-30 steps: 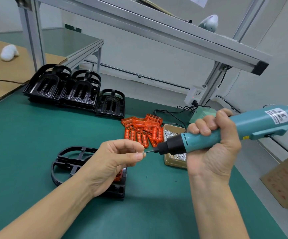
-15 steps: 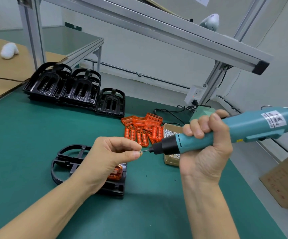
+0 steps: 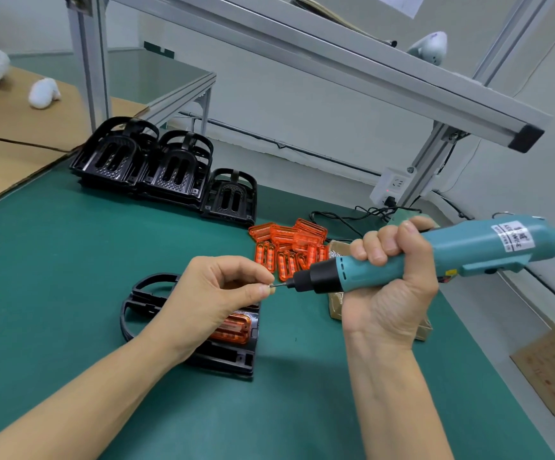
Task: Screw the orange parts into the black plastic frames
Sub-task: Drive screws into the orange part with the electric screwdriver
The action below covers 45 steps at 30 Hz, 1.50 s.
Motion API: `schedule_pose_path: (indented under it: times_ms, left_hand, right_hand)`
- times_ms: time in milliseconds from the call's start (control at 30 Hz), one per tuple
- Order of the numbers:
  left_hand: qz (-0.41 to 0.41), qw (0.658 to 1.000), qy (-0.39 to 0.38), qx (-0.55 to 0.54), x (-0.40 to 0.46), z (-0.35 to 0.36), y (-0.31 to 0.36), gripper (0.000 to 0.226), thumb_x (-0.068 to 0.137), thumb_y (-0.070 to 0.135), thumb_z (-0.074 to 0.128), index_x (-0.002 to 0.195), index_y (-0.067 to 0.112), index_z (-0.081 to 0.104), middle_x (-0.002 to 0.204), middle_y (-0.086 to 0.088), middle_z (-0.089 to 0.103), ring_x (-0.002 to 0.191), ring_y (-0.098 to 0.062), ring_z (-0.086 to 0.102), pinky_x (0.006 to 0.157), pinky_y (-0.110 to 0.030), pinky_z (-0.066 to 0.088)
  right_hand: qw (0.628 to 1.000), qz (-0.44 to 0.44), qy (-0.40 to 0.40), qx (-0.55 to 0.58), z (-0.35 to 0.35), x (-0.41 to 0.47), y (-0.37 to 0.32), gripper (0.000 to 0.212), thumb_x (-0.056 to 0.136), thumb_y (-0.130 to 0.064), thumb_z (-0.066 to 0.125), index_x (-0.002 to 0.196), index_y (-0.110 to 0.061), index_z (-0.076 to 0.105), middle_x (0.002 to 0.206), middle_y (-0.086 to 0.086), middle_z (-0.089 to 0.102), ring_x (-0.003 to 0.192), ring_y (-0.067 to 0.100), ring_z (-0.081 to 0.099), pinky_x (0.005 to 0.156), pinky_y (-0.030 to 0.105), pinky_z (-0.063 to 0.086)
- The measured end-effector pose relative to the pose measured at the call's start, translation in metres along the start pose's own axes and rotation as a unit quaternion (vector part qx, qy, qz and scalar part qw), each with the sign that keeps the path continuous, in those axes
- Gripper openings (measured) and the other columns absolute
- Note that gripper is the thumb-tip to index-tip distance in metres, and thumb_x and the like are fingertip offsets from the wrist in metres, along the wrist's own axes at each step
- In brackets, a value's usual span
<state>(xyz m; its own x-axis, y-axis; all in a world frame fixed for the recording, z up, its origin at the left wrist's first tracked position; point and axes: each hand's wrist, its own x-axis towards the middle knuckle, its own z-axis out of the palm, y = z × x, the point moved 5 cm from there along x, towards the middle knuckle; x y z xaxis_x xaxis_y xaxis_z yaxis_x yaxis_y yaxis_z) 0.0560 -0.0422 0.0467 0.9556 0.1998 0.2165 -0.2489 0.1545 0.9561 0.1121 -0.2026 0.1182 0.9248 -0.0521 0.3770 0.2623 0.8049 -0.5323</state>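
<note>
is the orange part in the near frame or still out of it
In: an orange part sits within the near black frame on the mat, partly hidden by the left hand. Whether it is screwed, cannot tell.

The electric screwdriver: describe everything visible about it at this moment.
The electric screwdriver has a teal plastic body, a black nose collar, a thin metal bit, a white label near the rear and a black cord leaving the frame. It lies almost level above the green mat, bit pointing left. The right hand grips its front; the left hand pinches a small screw at the bit's tip.

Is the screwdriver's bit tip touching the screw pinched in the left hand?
Touching: the head view shows the bit tip meeting the screw at the left hand fingertips, no gap visible.
</note>
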Motion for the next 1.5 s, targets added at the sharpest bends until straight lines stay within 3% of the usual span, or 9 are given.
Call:
schedule_pose_path:
  times_ms: [100, 200, 267, 367, 467, 600, 700, 1200, 1500]
  left_hand:
    - [0.003, 0.999, -0.011, 0.034, -0.002, -0.005, 0.001, 0.020, 0.068, 0.005, 0.077, 0.083, 0.017, 0.075, 0.083, -0.002, 0.074, 0.076, -0.007, 0.063, 0.072, -0.016, 0.050]
    - [0.014, 0.984, -0.014, 0.176, -0.003, -0.020, -0.001, 0.037, 0.070, 0.017, 0.082, 0.101, 0.032, 0.070, 0.101, 0.013, 0.071, 0.097, -0.001, 0.058, 0.089, -0.021, 0.041]
    - [0.022, 0.958, -0.021, 0.285, -0.006, -0.030, -0.003, 0.032, 0.071, 0.028, 0.080, 0.098, 0.041, 0.068, 0.105, 0.020, 0.066, 0.105, 0.006, 0.053, 0.095, -0.021, 0.035]
    - [0.056, 0.889, -0.103, 0.443, -0.013, -0.029, -0.012, 0.017, 0.072, 0.045, 0.069, 0.087, 0.039, 0.069, 0.098, 0.026, 0.062, 0.108, 0.006, 0.047, 0.102, -0.029, 0.028]
    - [0.063, 0.846, -0.142, 0.510, -0.018, -0.027, -0.023, 0.020, 0.077, 0.052, 0.064, 0.088, 0.037, 0.072, 0.102, 0.032, 0.057, 0.114, 0.010, 0.036, 0.105, -0.027, 0.014]
    - [0.079, 0.819, -0.150, 0.548, -0.017, -0.025, -0.028, 0.039, 0.076, 0.060, 0.043, 0.088, 0.039, 0.074, 0.108, 0.031, 0.052, 0.115, 0.009, 0.031, 0.105, -0.026, 0.011]
    - [0.088, 0.807, -0.157, 0.563, -0.018, -0.024, -0.028, 0.042, 0.078, 0.060, 0.038, 0.091, 0.040, 0.073, 0.110, 0.030, 0.051, 0.117, 0.007, 0.030, 0.105, -0.028, 0.012]
    - [0.100, 0.789, -0.161, 0.584, -0.018, -0.024, -0.031, 0.045, 0.080, 0.058, 0.035, 0.094, 0.038, 0.072, 0.114, 0.029, 0.050, 0.117, 0.004, 0.029, 0.100, -0.027, 0.014]
    - [0.105, 0.791, -0.161, 0.580, -0.018, -0.024, -0.032, 0.045, 0.080, 0.060, 0.036, 0.096, 0.039, 0.073, 0.116, 0.027, 0.051, 0.117, 0.003, 0.030, 0.099, -0.026, 0.014]
  right_hand:
    - [1.000, 0.009, 0.001, 0.002, 0.001, 0.001, 0.005, 0.016, 0.078, -0.007, 0.051, 0.083, -0.022, 0.051, 0.054, -0.008, 0.038, 0.042, 0.006, 0.038, 0.046, 0.019, 0.038]
    - [1.000, 0.028, -0.010, -0.009, -0.001, 0.002, 0.010, 0.016, 0.079, -0.008, 0.051, 0.083, -0.023, 0.050, 0.054, -0.008, 0.037, 0.043, 0.006, 0.037, 0.047, 0.019, 0.037]
    - [0.998, 0.041, -0.022, -0.031, -0.003, 0.001, 0.015, 0.017, 0.079, -0.007, 0.051, 0.084, -0.023, 0.050, 0.054, -0.008, 0.037, 0.043, 0.006, 0.036, 0.048, 0.020, 0.037]
    - [0.995, 0.054, -0.042, -0.066, -0.007, -0.001, 0.024, 0.018, 0.079, -0.005, 0.051, 0.086, -0.021, 0.049, 0.053, -0.007, 0.037, 0.043, 0.007, 0.036, 0.048, 0.021, 0.036]
    - [0.991, 0.073, -0.056, -0.094, -0.009, -0.003, 0.034, 0.019, 0.078, -0.003, 0.052, 0.087, -0.020, 0.051, 0.052, -0.006, 0.038, 0.043, 0.008, 0.037, 0.047, 0.021, 0.037]
    - [0.987, 0.082, -0.075, -0.119, -0.009, -0.005, 0.043, 0.020, 0.078, -0.001, 0.052, 0.084, -0.020, 0.054, 0.053, -0.005, 0.039, 0.042, 0.009, 0.038, 0.047, 0.021, 0.038]
    - [0.983, 0.090, -0.088, -0.130, -0.008, -0.005, 0.047, 0.021, 0.078, 0.000, 0.053, 0.083, -0.020, 0.055, 0.054, -0.004, 0.039, 0.042, 0.010, 0.038, 0.047, 0.022, 0.039]
    - [0.968, 0.111, -0.131, -0.181, -0.001, -0.006, 0.061, 0.020, 0.077, 0.001, 0.055, 0.086, -0.017, 0.053, 0.052, -0.003, 0.042, 0.041, 0.012, 0.039, 0.048, 0.023, 0.038]
    - [0.931, 0.153, -0.252, -0.217, 0.022, -0.006, 0.077, 0.023, 0.077, 0.001, 0.058, 0.082, -0.022, 0.060, 0.050, -0.001, 0.042, 0.040, 0.014, 0.036, 0.048, 0.023, 0.037]
